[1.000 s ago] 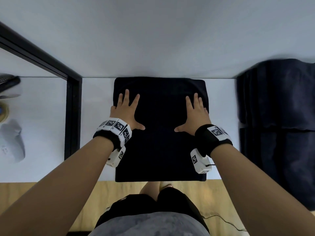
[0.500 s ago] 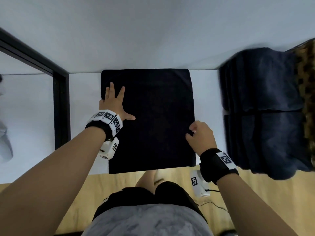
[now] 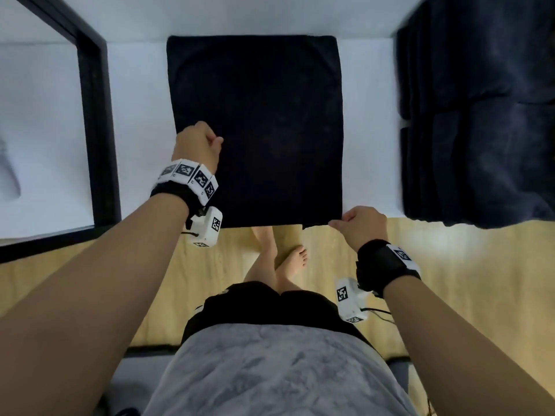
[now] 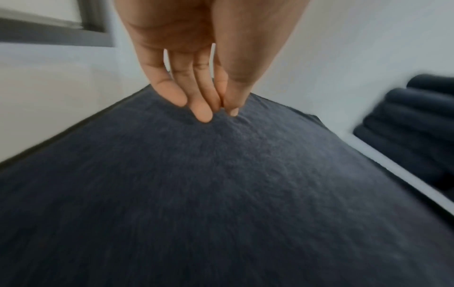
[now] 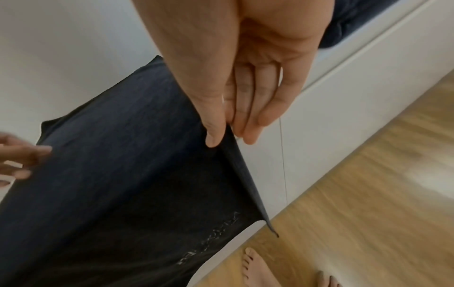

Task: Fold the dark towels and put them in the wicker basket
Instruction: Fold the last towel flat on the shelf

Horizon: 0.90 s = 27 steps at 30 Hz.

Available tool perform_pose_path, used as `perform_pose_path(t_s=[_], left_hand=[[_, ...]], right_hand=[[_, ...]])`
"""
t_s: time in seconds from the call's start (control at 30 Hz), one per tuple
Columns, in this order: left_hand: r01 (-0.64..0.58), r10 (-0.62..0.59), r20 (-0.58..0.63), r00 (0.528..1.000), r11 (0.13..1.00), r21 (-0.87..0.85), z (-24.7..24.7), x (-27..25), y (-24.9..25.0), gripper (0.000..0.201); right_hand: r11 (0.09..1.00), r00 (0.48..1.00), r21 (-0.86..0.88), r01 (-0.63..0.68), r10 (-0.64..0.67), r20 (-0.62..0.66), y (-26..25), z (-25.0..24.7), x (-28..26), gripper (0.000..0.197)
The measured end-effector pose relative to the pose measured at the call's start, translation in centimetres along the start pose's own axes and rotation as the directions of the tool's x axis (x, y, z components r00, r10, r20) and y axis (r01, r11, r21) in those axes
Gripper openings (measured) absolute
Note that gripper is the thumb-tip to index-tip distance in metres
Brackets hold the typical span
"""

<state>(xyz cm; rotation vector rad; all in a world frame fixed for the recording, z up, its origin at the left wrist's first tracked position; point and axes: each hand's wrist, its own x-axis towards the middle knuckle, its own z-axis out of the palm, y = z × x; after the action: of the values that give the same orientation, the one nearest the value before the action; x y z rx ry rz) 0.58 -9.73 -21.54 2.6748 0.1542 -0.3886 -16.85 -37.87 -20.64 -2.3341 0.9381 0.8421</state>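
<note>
A dark folded towel lies flat on the white table, its near edge at the table's front. My left hand sits at the towel's left edge, about midway along. In the left wrist view its thumb and fingertips pinch a small pucker of cloth. My right hand is at the near right corner. The right wrist view shows that hand pinching the towel's right edge between thumb and fingers, lifted slightly off the table. The wicker basket is out of view.
A stack of folded dark towels fills the table's right end and overhangs its front. A black frame stands on the left. Below the table edge are the wooden floor and my bare feet.
Both hands lay flat on the towel a second ago. The right hand drew back to the near right corner and pinched it. The left hand slid nearer and curled onto the cloth.
</note>
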Motion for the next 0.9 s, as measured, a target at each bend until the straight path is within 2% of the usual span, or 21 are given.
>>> perform_pose_path(t_s=[0.07,0.2,0.27,0.37,0.4,0.43,0.5,0.6,0.7,0.8,0.9], left_hand=[[0.062,-0.068,-0.087,0.994,0.995,-0.072,-0.3,-2.5,-2.0,0.019],[0.236,-0.253,-0.162,0.954,0.965,-0.118,-0.6,-10.0,-6.7,0.017],[0.346,-0.36,-0.116,0.926,0.93,-0.121,0.2,-13.7,-8.6,0.016],[0.465,-0.461,0.072,0.884,0.884,-0.053,1.9,-17.0,-10.2,0.018],[0.502,-0.491,0.124,0.862,0.861,-0.082,2.4,-17.3,-10.4,0.022],[0.526,-0.506,0.156,0.848,0.84,-0.136,2.8,-17.4,-10.2,0.029],[0.527,-0.498,0.175,0.849,0.818,-0.231,3.3,-16.9,-9.8,0.039],[0.541,-0.509,0.183,0.841,0.795,-0.274,3.0,-15.7,-9.3,0.022],[0.583,-0.542,0.214,0.813,0.748,-0.319,2.8,-15.3,-9.3,0.018],[0.582,-0.54,0.216,0.813,0.746,-0.324,2.1,-15.7,-9.0,0.02],[0.552,-0.515,0.199,0.834,0.769,-0.324,0.3,-15.9,-8.0,0.026]], right_hand=[[0.995,0.999,0.097,0.018,-0.015,-0.032,0.5,0.4,-0.2,0.025],[0.989,0.998,0.135,0.053,-0.047,-0.046,0.7,0.8,-0.2,0.018],[0.983,0.997,0.176,0.049,-0.039,-0.06,0.8,0.9,-0.4,0.016],[0.972,0.997,0.233,0.03,-0.013,-0.074,0.6,1.0,-0.9,0.02],[0.969,0.997,0.244,0.029,-0.009,-0.081,0.5,1.0,-1.0,0.02],[0.968,0.996,0.248,0.028,-0.007,-0.088,0.4,1.1,-1.1,0.018],[0.967,0.995,0.252,0.028,-0.003,-0.099,0.3,1.2,-1.1,0.015],[0.961,0.995,0.275,0.016,0.013,-0.102,0.2,1.2,-1.1,0.014],[0.953,0.995,0.303,0.015,0.014,-0.096,0.6,1.0,-1.3,0.018],[0.94,0.995,0.34,0.042,-0.01,-0.096,0.7,0.4,-1.7,0.013],[0.915,0.991,0.388,0.113,-0.078,-0.105,0.4,-0.8,-2.6,0.011]])
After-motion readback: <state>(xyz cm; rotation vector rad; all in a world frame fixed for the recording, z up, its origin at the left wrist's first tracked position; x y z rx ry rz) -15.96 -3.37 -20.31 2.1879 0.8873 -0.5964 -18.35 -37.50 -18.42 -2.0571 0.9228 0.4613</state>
